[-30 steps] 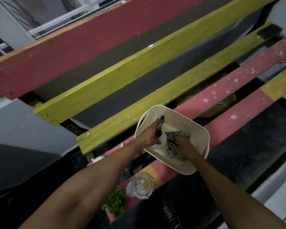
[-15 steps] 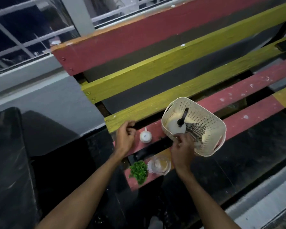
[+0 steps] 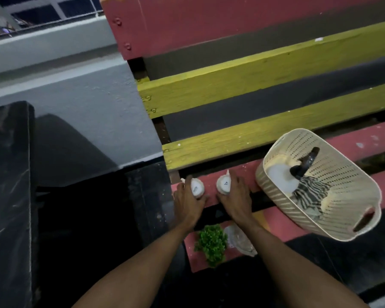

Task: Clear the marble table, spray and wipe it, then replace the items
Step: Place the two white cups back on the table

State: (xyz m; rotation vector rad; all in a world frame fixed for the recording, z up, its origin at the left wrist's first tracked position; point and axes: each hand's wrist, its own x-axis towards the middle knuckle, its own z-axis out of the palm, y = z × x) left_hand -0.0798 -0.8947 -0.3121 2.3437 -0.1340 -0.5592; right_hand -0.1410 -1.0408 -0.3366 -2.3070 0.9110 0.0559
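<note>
Two small white shakers stand on the red bench slat (image 3: 273,221). My left hand (image 3: 188,202) is wrapped around the left shaker (image 3: 196,187). My right hand (image 3: 236,196) is closed around the right shaker (image 3: 223,184). A cream perforated basket (image 3: 351,210) sits on the bench to the right, holding a white spray bottle (image 3: 280,177) with a dark nozzle and a striped cloth (image 3: 309,194). A small green plant (image 3: 211,243) and a clear glass jar (image 3: 239,240) rest on the near slat, below my hands. The dark marble table (image 3: 7,185) is at the far left.
The bench has yellow slats (image 3: 253,87) and a red back board (image 3: 231,23) behind. A grey wall ledge (image 3: 65,70) runs at the upper left. Dark floor lies between the table and the bench.
The view has shifted left and closer. My right hand left the basket and took the right shaker. My left hand closed on the left shaker at the slat's end.
</note>
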